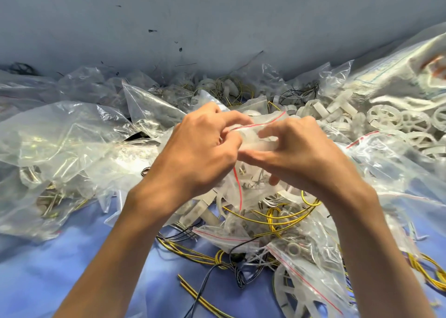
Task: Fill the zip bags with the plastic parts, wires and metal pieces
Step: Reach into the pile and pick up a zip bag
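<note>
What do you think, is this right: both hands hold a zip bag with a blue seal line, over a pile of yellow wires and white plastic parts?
No: the seal line of the zip bag is red, not blue, as the head view shows. The rest holds: left hand and right hand hold it over yellow wires and white plastic parts.

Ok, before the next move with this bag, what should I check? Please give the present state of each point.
1. Left hand grips the zip bag: ok.
2. Right hand pinches the same bag: ok.
3. Red zip line visible between the hands: ok.
4. Zip pressed shut along its whole length: cannot tell.
5. Contents of the bag complete: cannot tell.
6. More yellow wires lie loose below the hands: ok.
</note>
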Available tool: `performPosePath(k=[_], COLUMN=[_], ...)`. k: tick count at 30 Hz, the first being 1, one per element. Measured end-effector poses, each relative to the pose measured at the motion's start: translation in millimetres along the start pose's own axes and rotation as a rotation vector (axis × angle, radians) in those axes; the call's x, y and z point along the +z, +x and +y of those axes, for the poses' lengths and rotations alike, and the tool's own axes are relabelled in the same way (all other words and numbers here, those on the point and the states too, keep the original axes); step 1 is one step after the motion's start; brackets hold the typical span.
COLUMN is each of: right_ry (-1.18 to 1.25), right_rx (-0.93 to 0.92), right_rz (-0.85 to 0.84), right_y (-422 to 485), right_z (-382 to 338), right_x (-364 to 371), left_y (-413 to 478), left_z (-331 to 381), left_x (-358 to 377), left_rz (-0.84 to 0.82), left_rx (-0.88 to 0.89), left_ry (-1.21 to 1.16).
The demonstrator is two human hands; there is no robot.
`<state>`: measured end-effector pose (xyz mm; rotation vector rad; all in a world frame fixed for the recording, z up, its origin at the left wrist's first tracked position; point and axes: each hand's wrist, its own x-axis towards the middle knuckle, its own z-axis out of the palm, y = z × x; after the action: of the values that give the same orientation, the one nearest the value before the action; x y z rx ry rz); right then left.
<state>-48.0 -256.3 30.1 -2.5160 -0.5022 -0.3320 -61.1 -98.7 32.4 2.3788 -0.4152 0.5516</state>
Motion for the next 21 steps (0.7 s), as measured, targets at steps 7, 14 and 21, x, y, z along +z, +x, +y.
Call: performPosePath(k=[7,14,21], right_ry=[0.115,0.375,-0.118], right_rx=[-0.167,-0.222,0.027], right_rz=[-0.072,0.122,-0.244], right_y=[7.4,7.5,4.0], right_z=[1.3,9.5,49.6], right_x=[3.7,-15.8,-32.1], left_y=[0.0,7.8,8.1], left_z=[4.4,-20.7,-23.9], left_x=[1.2,-20.0,-11.2], left_rz=[0.217,0.558,0.351], left_rx=[0.041,-0.087,-0.075], left_ry=[-0.123,-0.17,-0.193])
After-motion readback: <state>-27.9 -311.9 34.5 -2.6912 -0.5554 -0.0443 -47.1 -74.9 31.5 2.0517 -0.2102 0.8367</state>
